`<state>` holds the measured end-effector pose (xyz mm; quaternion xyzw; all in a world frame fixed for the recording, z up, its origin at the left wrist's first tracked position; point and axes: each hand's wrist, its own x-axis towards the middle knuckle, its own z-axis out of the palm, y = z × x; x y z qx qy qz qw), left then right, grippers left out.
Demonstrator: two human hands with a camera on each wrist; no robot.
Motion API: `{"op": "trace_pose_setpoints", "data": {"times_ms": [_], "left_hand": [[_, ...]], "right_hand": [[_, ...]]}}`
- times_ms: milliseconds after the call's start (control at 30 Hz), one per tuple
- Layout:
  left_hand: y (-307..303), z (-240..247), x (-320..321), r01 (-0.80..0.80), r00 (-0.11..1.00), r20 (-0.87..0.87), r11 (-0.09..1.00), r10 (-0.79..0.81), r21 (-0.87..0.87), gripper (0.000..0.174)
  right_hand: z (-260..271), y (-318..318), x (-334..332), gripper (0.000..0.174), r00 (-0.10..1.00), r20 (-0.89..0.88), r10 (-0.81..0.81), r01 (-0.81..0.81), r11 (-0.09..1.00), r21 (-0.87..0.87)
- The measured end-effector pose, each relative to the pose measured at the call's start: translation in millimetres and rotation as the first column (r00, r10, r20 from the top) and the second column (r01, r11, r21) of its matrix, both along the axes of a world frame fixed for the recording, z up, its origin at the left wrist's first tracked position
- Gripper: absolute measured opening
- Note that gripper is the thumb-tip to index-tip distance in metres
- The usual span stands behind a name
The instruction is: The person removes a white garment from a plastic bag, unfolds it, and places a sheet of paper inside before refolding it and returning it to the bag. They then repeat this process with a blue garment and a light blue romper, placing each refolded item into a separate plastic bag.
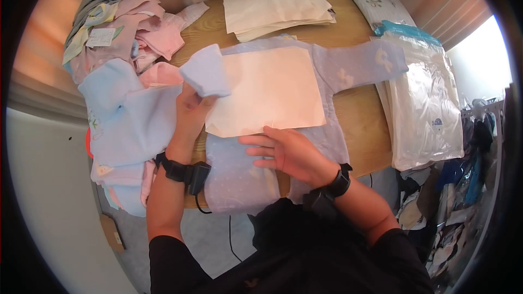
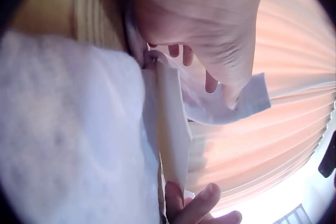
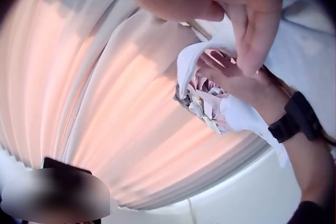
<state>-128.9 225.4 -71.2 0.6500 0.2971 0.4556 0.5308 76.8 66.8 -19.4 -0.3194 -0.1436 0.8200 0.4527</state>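
A pale lavender one-piece garment (image 1: 245, 179) lies spread with one sleeve (image 1: 359, 68) stretched out to the right. On its upper part rests a cream card sheet (image 1: 267, 87). My left hand (image 1: 190, 106) grips the garment's other sleeve (image 1: 207, 71), which is lifted and folded in over the card's left edge. In the left wrist view this sleeve (image 2: 226, 111) curves up past the card's edge (image 2: 173, 113), between thumb and fingers. My right hand (image 1: 294, 155) is at the card's lower edge, fingers extended, fingertips right at the edge.
Light-blue garments (image 1: 131, 120) lie left of the work, below a heap of folded clothes (image 1: 120, 27). More card sheets (image 1: 278, 8) are stacked at the back of the wooden table (image 1: 365, 125). Clear plastic bags (image 1: 425, 103) lie on the right, another packet (image 1: 376, 5) behind them.
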Motion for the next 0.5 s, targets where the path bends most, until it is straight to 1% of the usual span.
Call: {"op": "trace_pose_setpoints", "data": {"times_ms": [67, 133, 167, 200, 267, 300, 333, 367, 400, 433, 467, 500], "left_hand": [[-0.4, 13.6, 11.2, 0.065, 0.997, 0.041, 0.991, -0.07, 0.115, 0.047], [0.5, 15.7, 10.9, 0.064, 0.998, -0.014, 0.99, -0.063, 0.129, 0.051], [1.2, 16.2, 10.8, 0.062, 0.998, -0.041, 0.989, -0.057, 0.136, 0.052], [1.3, 16.9, 11.0, 0.036, 0.999, -0.027, 0.993, -0.033, 0.112, 0.056], [0.5, 16.2, 10.6, -0.017, 1.0, -0.003, 0.998, 0.017, 0.057, 0.062], [2.2, 13.1, 9.1, -0.052, 0.998, 0.024, 0.999, 0.052, -0.004, 0.063], [5.5, 9.0, 6.2, -0.084, 0.995, 0.049, 0.994, 0.087, -0.065, 0.064], [7.3, 6.8, 4.6, -0.113, 0.99, 0.07, 0.986, 0.123, -0.125, 0.066], [6.4, 8.4, 4.7, -0.107, 0.991, 0.066, 0.983, 0.117, -0.148, 0.067], [4.9, 11.6, 5.3, -0.099, 0.992, 0.063, 0.98, 0.111, -0.171, 0.069], [4.2, 13.7, 5.8, -0.091, 0.993, 0.06, 0.977, 0.104, -0.192, 0.071], [4.9, 13.3, 5.7, -0.073, 0.997, -0.006, 0.987, 0.072, -0.144, 0.072]], "right_hand": [[-10.1, 6.3, 7.7, 0.051, 0.972, -0.218, 0.087, -0.097, 0.995, -0.038], [2.3, -0.2, 18.5, 0.049, 0.918, -0.269, 0.29, -0.299, 0.954, 0.01], [11.4, -3.8, 25.1, 0.048, 0.875, -0.29, 0.389, -0.395, 0.918, 0.037], [21.2, -9.9, 29.0, 0.046, 0.923, -0.139, 0.358, -0.348, 0.933, 0.087], [34.8, -29.3, 33.7, 0.043, 0.956, 0.158, 0.247, -0.276, 0.94, 0.202], [33.2, -38.4, 38.3, 0.036, 0.98, 0.195, 0.041, -0.082, 0.974, 0.21], [21.2, -46.8, 43.9, 0.033, 0.948, 0.209, -0.241, 0.181, 0.946, 0.268], [3.0, -51.9, 51.7, 0.03, 0.839, 0.204, -0.504, 0.426, 0.843, 0.33], [-12.9, -53.5, 63.5, 0.029, 0.763, 0.101, -0.639, 0.575, 0.741, 0.348], [-20.4, -53.4, 74.4, 0.029, 0.658, -0.004, -0.753, 0.707, 0.616, 0.347], [-22.6, -51.8, 84.7, 0.029, 0.563, 0.346, -0.75, 0.553, 0.653, 0.517], [-21.5, -45.8, 94.6, 0.029, 0.341, 0.627, -0.7, 0.348, 0.714, 0.608]]}}
